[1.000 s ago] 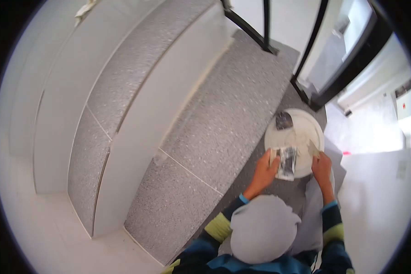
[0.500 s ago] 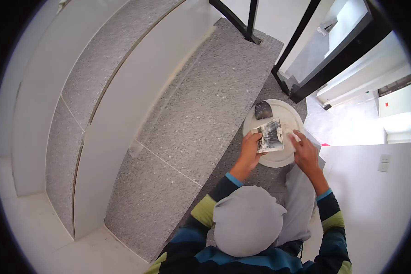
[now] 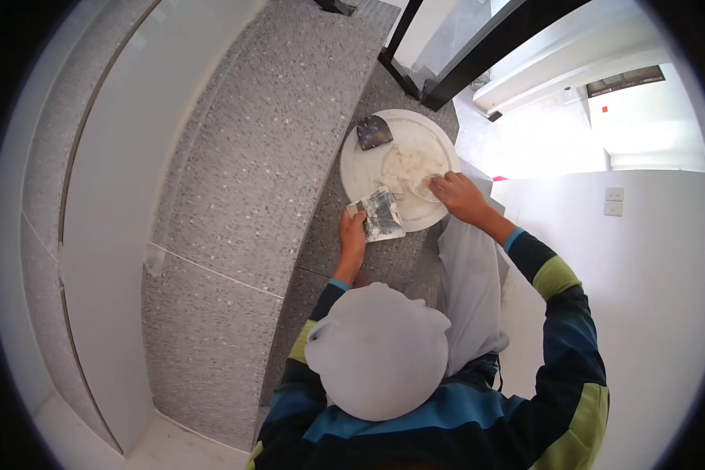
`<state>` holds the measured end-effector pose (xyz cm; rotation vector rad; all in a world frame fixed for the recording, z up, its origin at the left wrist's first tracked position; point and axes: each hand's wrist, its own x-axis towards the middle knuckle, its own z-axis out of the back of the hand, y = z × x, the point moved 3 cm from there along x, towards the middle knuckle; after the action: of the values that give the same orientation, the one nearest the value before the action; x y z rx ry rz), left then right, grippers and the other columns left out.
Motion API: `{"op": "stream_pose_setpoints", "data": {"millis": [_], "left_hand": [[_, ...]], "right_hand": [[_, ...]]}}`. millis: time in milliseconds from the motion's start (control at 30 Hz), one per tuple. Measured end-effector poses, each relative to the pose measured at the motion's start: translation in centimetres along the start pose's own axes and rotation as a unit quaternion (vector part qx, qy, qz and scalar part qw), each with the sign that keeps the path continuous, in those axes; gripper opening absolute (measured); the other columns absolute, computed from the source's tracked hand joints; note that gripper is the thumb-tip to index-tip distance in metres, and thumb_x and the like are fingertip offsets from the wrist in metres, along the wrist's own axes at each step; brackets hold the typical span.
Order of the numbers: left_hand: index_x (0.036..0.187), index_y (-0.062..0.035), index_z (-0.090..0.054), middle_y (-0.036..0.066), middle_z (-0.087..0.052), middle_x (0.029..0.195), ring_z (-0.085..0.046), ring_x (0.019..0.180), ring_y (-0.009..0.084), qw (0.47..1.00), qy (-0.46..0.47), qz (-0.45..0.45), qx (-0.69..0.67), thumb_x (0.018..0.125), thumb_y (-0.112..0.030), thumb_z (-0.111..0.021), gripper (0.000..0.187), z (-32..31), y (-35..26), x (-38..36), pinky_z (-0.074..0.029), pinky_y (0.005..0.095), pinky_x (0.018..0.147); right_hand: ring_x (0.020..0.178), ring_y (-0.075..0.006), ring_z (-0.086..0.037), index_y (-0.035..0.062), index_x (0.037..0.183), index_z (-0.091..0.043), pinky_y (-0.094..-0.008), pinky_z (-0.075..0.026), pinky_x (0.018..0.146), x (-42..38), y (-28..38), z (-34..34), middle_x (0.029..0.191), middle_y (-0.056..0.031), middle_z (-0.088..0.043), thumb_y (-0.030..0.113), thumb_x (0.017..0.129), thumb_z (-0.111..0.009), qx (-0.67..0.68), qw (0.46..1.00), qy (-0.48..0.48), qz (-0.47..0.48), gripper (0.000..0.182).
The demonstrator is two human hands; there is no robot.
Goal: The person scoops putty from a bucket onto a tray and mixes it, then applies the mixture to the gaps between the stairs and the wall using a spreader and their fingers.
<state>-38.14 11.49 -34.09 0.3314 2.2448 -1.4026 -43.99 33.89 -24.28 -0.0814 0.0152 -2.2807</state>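
White putty under right hand — left hand holding smeared scraper

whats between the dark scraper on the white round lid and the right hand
In the head view, a heap of white putty lies on the white round lid between the dark scraper and the right hand, whose fingers reach its edge.

This is a building interior under finishing work, at a staircase. Grey speckled stone steps with white risers rise beside black railing posts and bare white walls.
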Motion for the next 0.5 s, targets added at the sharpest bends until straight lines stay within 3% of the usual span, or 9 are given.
{"op": "stream_pose_setpoints", "data": {"millis": [67, 133, 200, 333, 400, 500], "left_hand": [[0.113, 0.0016, -0.048, 0.01, -0.054, 0.107, -0.051, 0.097, 0.0177, 1.0, 0.001, 0.004, -0.019, 0.083, -0.011, -0.044, 0.032, -0.1, 1.4, 0.5, -0.037, 0.0282, 0.087], [0.113, 0.0004, -0.048, 0.01, -0.054, 0.106, -0.052, 0.097, 0.0183, 0.998, -0.034, 0.003, 0.053, 0.083, -0.01, -0.044, 0.032, 0.0, 1.3, 0.8, -0.037, 0.0287, 0.086], [0.113, 0.0003, -0.048, 0.011, -0.054, 0.106, -0.052, 0.096, 0.0188, 0.999, -0.037, 0.0, 0.038, 0.083, -0.01, -0.044, 0.032, 0.2, 1.5, 1.2, -0.038, 0.029, 0.086], [0.113, 0.0004, -0.048, 0.011, -0.055, 0.105, -0.052, 0.096, 0.0199, 0.997, -0.044, -0.002, 0.071, 0.084, -0.011, -0.044, 0.031, 0.1, 1.4, 1.2, -0.039, 0.0297, 0.083], [0.113, 0.0005, -0.048, 0.011, -0.055, 0.104, -0.053, 0.095, 0.02, 0.997, -0.051, 0.008, 0.064, 0.084, -0.011, -0.044, 0.031, 0.0, 1.4, 1.0, -0.039, 0.03, 0.084], [0.112, 0.0011, -0.048, 0.011, -0.056, 0.102, -0.054, 0.092, 0.0198, 0.995, -0.06, 0.016, 0.073, 0.084, -0.011, -0.044, 0.031, 0.4, 0.8, 1.2, -0.04, 0.0303, 0.082]], "right_hand": [[0.079, -0.0234, -0.052, 0.0029, 0.084, -0.061, -0.0323, -0.045, 0.063, -1.0, 0.9, -3.0, 0.093, -0.0077, -0.051, 0.009, 0.072, -0.053, -0.024, 0.998, 0.04, 0.038, 0.016], [0.079, -0.0236, -0.052, 0.0023, 0.083, -0.061, -0.0309, -0.045, 0.059, -0.9, 1.4, -3.0, 0.092, -0.008, -0.049, 0.01, 0.072, -0.053, -0.05, 0.993, 0.075, 0.077, 0.016], [0.079, -0.024, -0.052, 0.001, 0.076, -0.061, -0.0299, -0.045, 0.055, -1.1, 1.1, -2.8, 0.091, -0.0093, -0.049, 0.011, 0.07, -0.054, -0.118, 0.948, 0.248, 0.162, 0.013], [0.079, -0.024, -0.052, 0.0009, 0.069, -0.061, -0.0299, -0.046, 0.057, 1.4, 0.0, -2.0, 0.091, -0.0096, -0.049, 0.012, 0.069, -0.055, -0.1, 0.97, 0.19, 0.11, 0.012], [0.078, -0.0237, -0.052, 0.0019, 0.063, -0.06, -0.0314, -0.046, 0.056, 1.6, 0.6, -3.4, 0.087, -0.0094, -0.049, 0.011, 0.068, -0.056, -0.06, 0.99, 0.09, 0.09, 0.012], [0.077, -0.0241, -0.052, 0.0007, 0.067, -0.06, -0.0326, -0.046, 0.055, -0.2, 0.4, -3.5, 0.085, -0.0092, -0.049, 0.011, 0.069, -0.055, -0.091, 0.973, 0.154, 0.144, 0.011]]}}
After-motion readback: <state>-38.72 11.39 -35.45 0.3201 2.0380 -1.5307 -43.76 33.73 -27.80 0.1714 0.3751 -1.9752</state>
